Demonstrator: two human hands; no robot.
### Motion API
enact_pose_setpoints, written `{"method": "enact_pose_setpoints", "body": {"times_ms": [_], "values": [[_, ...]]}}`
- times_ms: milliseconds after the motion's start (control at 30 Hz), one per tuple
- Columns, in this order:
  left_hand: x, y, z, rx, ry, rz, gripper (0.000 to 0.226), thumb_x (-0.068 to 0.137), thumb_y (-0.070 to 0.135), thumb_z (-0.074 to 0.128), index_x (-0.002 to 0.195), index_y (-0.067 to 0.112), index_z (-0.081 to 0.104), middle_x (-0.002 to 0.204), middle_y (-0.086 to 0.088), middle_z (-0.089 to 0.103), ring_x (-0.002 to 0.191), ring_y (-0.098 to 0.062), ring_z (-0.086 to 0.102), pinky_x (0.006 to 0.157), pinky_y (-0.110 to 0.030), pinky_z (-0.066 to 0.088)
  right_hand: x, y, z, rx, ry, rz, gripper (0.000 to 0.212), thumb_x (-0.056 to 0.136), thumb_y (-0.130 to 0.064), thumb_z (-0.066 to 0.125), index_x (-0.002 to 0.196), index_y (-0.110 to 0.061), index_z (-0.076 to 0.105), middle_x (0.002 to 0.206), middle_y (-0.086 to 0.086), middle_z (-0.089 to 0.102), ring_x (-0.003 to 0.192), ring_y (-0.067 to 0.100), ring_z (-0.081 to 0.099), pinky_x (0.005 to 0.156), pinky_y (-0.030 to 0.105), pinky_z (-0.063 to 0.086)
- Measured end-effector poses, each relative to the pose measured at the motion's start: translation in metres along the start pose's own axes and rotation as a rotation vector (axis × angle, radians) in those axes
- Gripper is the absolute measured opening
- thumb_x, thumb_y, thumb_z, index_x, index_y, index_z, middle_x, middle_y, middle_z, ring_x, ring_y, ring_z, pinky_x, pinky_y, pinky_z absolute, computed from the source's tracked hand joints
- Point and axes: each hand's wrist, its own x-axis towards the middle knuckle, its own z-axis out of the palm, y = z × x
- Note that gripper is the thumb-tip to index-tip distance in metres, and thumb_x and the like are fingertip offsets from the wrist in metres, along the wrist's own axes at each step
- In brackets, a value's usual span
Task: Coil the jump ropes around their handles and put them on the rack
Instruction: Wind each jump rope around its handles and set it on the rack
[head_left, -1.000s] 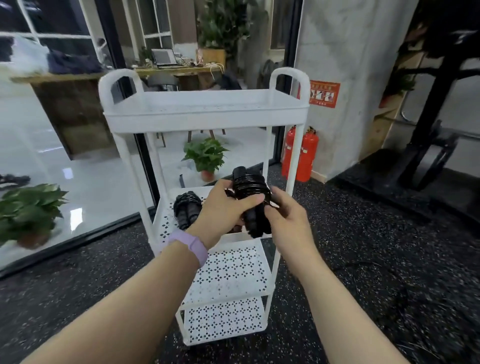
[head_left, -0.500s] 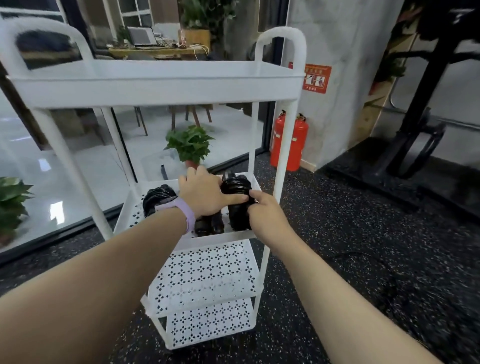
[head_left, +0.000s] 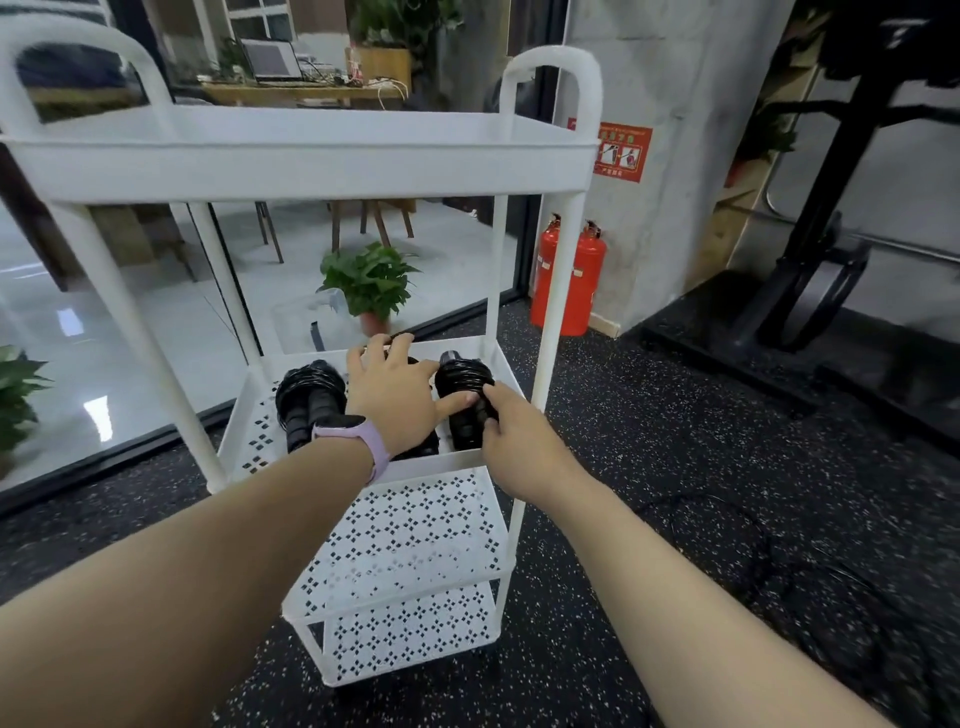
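**Nearly shelved: third coiled rope going onto the cart's middle tier**

Both hands meet over the middle shelf of the white perforated metal rack (head_left: 483, 525). The right hand (head_left: 524, 447) curls its fingers against the near side of a black jump rope wound tightly round its handles (head_left: 460, 387), which sits upright at the shelf's right end. The left hand (head_left: 392, 397), with a lilac wristband (head_left: 371, 441) just behind it, lies spread and fairly flat, its thumb touching the same bundle and its palm covering a second black coiled bundle (head_left: 415, 452) beneath. A third black coiled bundle (head_left: 309, 395) rests to the left of that hand, apart from it.

The step in hand appears to be the placing itself. The next move probably calls for easing both hands away without tipping the bundle or loosening its coils.
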Motion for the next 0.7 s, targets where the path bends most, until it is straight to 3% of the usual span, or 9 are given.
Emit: {"method": "enact_pose_setpoints", "body": {"times_ms": [133,200,267,300,367,433,500,600,700], "values": [[-0.014,0.006,-0.012,-0.045,0.136,-0.018,0.065,0.093,0.075,0.040,0.124,0.027,0.071,0.142,-0.008,0.054,0.136,-0.036,0.039,0.110,-0.052,0.023,-0.029,0.002,-0.015,-0.035,0.000,-0.117,0.042,0.100,0.004,0.041,0.135,-0.012,0.058,0.131,0.006,0.061,0.115,0.022,0.056,0.085,0.020,0.037],[-0.024,0.017,-0.026,-0.141,0.301,0.000,0.052,0.100,0.063,0.043,0.101,0.022,0.075,0.114,-0.008,0.066,0.115,-0.035,0.052,0.103,-0.050,0.027,-0.044,0.005,-0.028,-0.074,0.005,-0.144,0.045,0.100,0.002,0.044,0.141,-0.012,0.058,0.140,0.006,0.060,0.125,0.020,0.055,0.100,0.017,0.038],[-0.040,0.033,-0.045,-0.259,0.450,0.078,0.051,0.106,0.049,0.037,0.068,0.023,0.058,0.073,-0.003,0.060,0.080,-0.030,0.053,0.094,-0.048,0.034,-0.058,0.011,-0.044,-0.130,0.092,-0.124,0.042,0.099,-0.005,0.049,0.137,-0.017,0.063,0.137,0.002,0.064,0.123,0.018,0.061,0.108,0.031,0.047],[-0.048,0.043,-0.055,-0.301,0.513,0.142,0.051,0.108,0.044,0.036,0.062,0.024,0.048,0.060,-0.001,0.052,0.067,-0.027,0.048,0.090,-0.048,0.038,-0.064,0.014,-0.054,-0.158,0.171,-0.102,0.039,0.098,-0.009,0.050,0.131,-0.019,0.067,0.131,0.000,0.068,0.117,0.017,0.064,0.105,0.037,0.052],[-0.061,0.067,-0.068,-0.424,0.513,0.311,0.041,0.107,0.035,0.042,0.070,0.021,0.052,0.056,0.000,0.050,0.059,-0.025,0.046,0.085,-0.047,0.043,-0.077,0.023,-0.077,-0.161,0.314,-0.055,0.036,0.097,-0.011,0.051,0.126,-0.020,0.070,0.126,-0.002,0.071,0.111,0.016,0.067,0.101,0.039,0.054],[-0.070,0.095,-0.071,-0.478,0.409,0.456,0.016,0.105,0.026,0.047,0.111,0.017,0.059,0.067,-0.003,0.057,0.066,-0.029,0.052,0.079,-0.048,0.046,-0.092,0.033,-0.099,-0.134,0.374,-0.027,0.038,0.098,-0.009,0.051,0.130,-0.019,0.069,0.127,0.000,0.070,0.108,0.016,0.066,0.099,0.035,0.053],[-0.080,0.124,-0.072,-0.467,0.356,0.557,0.036,0.102,0.017,0.049,0.137,0.020,0.045,0.077,-0.002,0.056,0.072,-0.028,0.051,0.072,-0.045,0.045,-0.110,0.047,-0.117,-0.111,0.387,-0.008,0.038,0.099,-0.009,0.051,0.133,-0.019,0.066,0.125,0.002,0.069,0.104,0.018,0.066,0.095,0.038,0.055],[-0.094,0.168,-0.070,-0.503,0.305,0.645,0.047,0.099,0.006,0.052,0.144,0.017,0.043,0.083,0.002,0.048,0.074,-0.025,0.049,0.069,-0.039,0.040,-0.138,0.074,-0.138,-0.132,0.409,0.005,0.037,0.101,-0.007,0.051,0.134,-0.018,0.064,0.129,0.000,0.065,0.111,0.016,0.062,0.100,0.033,0.051],[-0.094,0.206,-0.044,-0.524,0.151,0.610,0.039,0.107,0.022,0.045,0.144,0.020,0.035,0.069,-0.002,0.060,0.060,-0.025,0.055,0.063,-0.047,0.050,-0.161,0.110,-0.153,-0.146,0.439,0.037,0.037,0.102,-0.006,0.050,0.135,-0.017,0.064,0.131,-0.002,0.063,0.115,0.010,0.058,0.104,0.028,0.046]]}}
